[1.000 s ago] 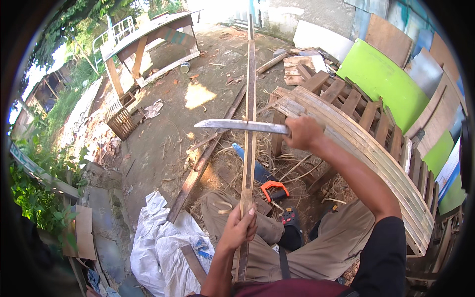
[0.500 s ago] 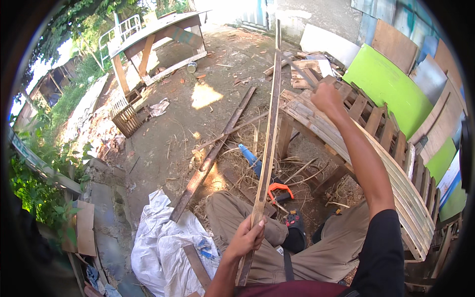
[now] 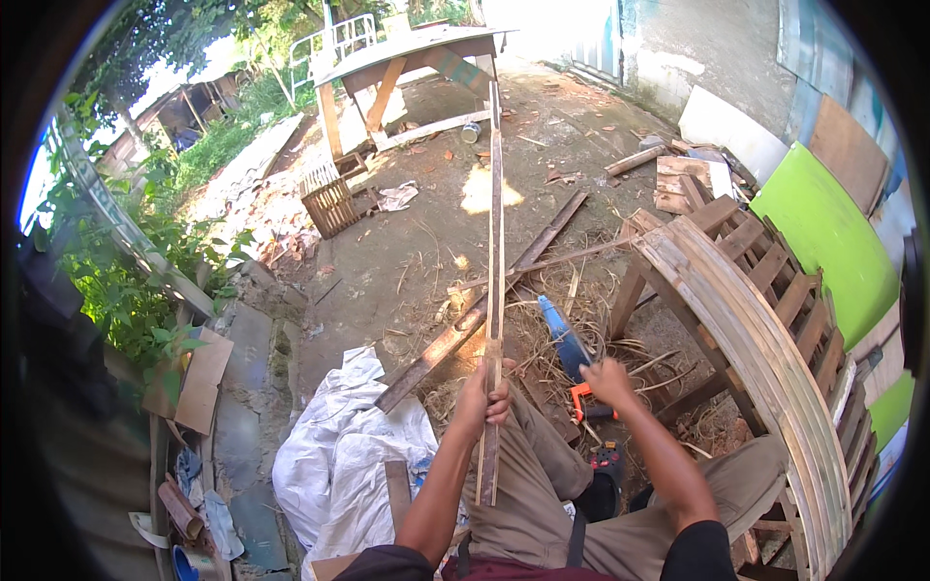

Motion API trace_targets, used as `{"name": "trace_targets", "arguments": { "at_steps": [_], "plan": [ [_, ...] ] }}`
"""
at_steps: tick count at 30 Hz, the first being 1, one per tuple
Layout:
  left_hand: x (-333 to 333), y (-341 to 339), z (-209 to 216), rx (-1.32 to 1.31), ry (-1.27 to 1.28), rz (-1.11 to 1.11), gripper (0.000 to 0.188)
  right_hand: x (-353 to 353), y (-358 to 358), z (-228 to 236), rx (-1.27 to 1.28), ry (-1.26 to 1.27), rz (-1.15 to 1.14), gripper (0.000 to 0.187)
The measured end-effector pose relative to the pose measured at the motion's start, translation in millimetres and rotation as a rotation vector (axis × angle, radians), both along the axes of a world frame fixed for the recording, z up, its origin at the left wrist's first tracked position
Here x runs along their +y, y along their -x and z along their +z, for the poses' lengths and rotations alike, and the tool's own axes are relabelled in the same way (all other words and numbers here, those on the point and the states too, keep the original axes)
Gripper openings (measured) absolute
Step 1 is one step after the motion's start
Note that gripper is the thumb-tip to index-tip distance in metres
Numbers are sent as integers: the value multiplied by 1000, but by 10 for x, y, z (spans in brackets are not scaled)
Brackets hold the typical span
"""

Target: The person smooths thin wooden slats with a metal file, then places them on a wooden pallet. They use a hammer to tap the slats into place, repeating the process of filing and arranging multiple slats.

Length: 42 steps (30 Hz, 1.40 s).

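My left hand (image 3: 481, 397) is wrapped round a long narrow wooden strip (image 3: 496, 223) near its lower end. The strip stands nearly upright in view, running away from me over my lap, with pale edges and a darker middle. My right hand (image 3: 608, 381) is closed to the right of the strip, apart from it. What it grips is mostly hidden; only a small dark bit shows by the fingers. Just beyond and below that hand lie a blue tapered object (image 3: 562, 329) and an orange-and-black handle (image 3: 591, 402), on the ground among shavings.
At right stands a slatted wooden bench (image 3: 736, 290) with long strips along its edge. A dark plank (image 3: 436, 363) lies on the ground beside a white sack (image 3: 344, 455). Green board (image 3: 823, 242) leans behind the bench. Far off stands a wooden table (image 3: 417, 58).
My right hand, earlier raised at the bench with a thin dark blade-like length, has come down near my knee. The strip has swung more upright, and the view has turned left.
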<state>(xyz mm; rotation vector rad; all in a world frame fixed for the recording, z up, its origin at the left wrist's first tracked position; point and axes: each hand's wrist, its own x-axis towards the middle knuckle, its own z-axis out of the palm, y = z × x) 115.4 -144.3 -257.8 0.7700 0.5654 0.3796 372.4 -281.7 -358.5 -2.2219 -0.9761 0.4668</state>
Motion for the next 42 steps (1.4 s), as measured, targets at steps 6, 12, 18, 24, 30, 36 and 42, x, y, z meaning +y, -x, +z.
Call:
{"name": "trace_targets", "arguments": {
  "at_steps": [6, 12, 18, 24, 30, 36, 42],
  "plan": [
    [23, 125, -17, 30, 39, 54, 58, -406, 597, -1048, -107, 274, 71, 45],
    [148, 195, -382, -236, 322, -6, 46, -676, 609, -1681, -264, 336, 250, 44],
    [145, 157, -439, -340, 458, -69, 43, -717, 591, -1597, -236, 404, 198, 41],
    [-59, 231, -223, 58, -28, -15, 48, -179, 528, -699, 176, 110, -19, 39],
    [282, 484, 332, 260, -629, 161, 57, 682, 300, 1126, 727, -580, -88, 42],
    [665, 424, -592, 199, -1118, 376, 38, 1026, 30, 2354, 701, -993, -123, 51],
    [701, -58, -860, 201, -1495, 347, 25, 1122, -112, 2994, 578, -1133, 19, 48]
  ]
}}
